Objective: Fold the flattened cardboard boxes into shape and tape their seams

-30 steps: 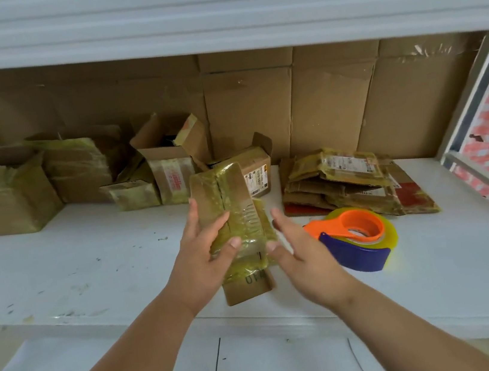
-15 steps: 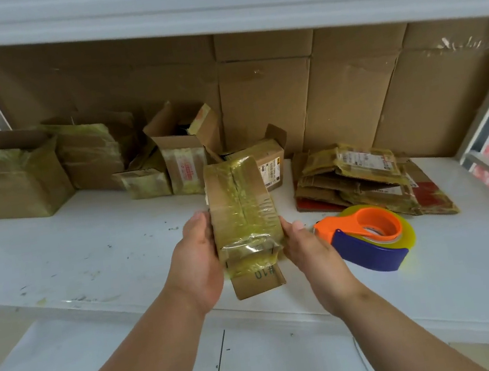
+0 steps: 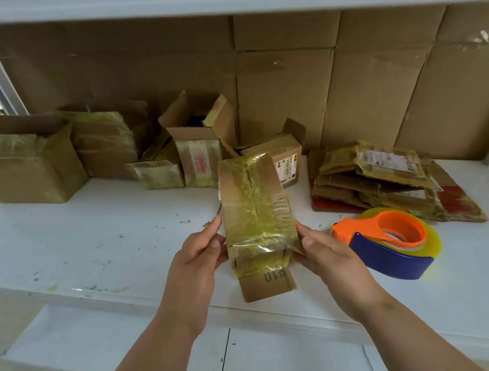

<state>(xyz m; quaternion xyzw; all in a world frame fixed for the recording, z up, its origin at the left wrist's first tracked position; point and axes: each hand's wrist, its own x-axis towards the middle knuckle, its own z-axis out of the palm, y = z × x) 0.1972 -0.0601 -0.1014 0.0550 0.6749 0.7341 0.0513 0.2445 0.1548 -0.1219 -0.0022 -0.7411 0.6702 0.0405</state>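
From the head camera, a taped cardboard box point(image 3: 255, 215) is held upright above the white desk point(image 3: 87, 239), left hand point(image 3: 198, 256) and right hand point(image 3: 325, 252) fingers clamped on its sides. A tape dispenser point(image 3: 392, 243) lies just right, beside flattened boxes point(image 3: 386, 178).

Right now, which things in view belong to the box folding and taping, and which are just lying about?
Job:
- held box, gripped by left hand and right hand
- tape dispenser
- flat boxes

Lying about:
- big box
- open boxes at the back
- cardboard backing
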